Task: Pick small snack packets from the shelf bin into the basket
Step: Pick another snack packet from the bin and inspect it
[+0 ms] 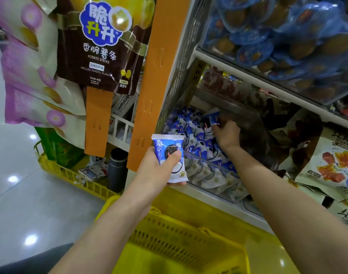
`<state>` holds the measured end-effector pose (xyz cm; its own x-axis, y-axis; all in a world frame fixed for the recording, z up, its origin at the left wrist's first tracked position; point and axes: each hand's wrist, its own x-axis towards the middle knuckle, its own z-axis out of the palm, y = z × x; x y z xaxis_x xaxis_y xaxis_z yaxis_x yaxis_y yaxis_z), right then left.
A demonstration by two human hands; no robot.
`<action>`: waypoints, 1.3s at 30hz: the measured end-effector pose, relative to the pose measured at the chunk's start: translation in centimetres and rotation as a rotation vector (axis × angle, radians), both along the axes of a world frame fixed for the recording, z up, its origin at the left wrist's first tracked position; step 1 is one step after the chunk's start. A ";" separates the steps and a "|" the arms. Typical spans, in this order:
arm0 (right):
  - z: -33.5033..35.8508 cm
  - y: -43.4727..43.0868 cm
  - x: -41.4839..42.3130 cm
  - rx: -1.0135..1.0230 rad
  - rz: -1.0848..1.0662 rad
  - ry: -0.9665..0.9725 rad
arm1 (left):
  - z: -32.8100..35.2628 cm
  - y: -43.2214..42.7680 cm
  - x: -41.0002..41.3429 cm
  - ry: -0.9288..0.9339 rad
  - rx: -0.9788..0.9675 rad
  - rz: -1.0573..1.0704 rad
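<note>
Head: packet [169,153] in left hand [158,169]

Shelf bin [209,162]: blue-white snack packets [196,143] piled inside.

Bright, even overhead lighting; round glare spots on the glossy floor [11,155]. The lower shelf recess [252,123] lies in shadow. Hanging bags [30,76] at upper left and the right hand [226,135] are blurred; wide-angle curvature bends the frame edges.
</note>
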<state>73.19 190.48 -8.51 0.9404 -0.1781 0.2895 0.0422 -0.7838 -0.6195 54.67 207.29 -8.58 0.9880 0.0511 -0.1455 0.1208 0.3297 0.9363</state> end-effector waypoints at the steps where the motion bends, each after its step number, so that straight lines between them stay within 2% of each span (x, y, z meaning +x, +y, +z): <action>1: -0.1 0.1 0.4 -0.025 0.019 0.015 | 0.0 0.1 0.1 0.003 -0.006 0.002; 5: 0.0 -0.2 1.3 -0.145 0.047 0.089 | 0.0 0.4 0.6 -0.001 -0.017 0.019; 15: 1.6 -1.7 2.4 -0.267 0.169 0.426 | -0.3 0.2 0.9 0.002 -0.023 0.018; 21: 0.2 -0.4 3.0 -0.139 0.131 0.298 | -0.7 -0.3 1.0 0.005 0.020 0.012; 29: 0.0 -0.5 3.1 -0.225 0.195 0.403 | -1.0 -0.7 1.2 -0.001 0.028 0.036; 31: 0.2 -0.5 2.2 -0.242 0.220 0.367 | -1.1 -0.8 1.3 -0.015 0.054 0.034; 33: 0.7 -0.1 0.5 -0.227 0.226 0.235 | -1.3 -0.9 1.2 -0.036 0.120 0.025; 37: 2.3 0.9 -5.0 0.078 0.276 -0.064 | -1.8 -1.1 0.7 -0.051 0.191 -0.033; 39: 2.6 1.2 -8.6 0.143 0.350 -0.140 | -2.1 -1.3 0.3 -0.047 0.218 -0.067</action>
<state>64.58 191.72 -5.87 0.9046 0.0984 0.4148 0.3834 -0.6132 -0.6907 54.96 206.02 -10.71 0.9957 0.0103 -0.0921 0.0904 0.1122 0.9896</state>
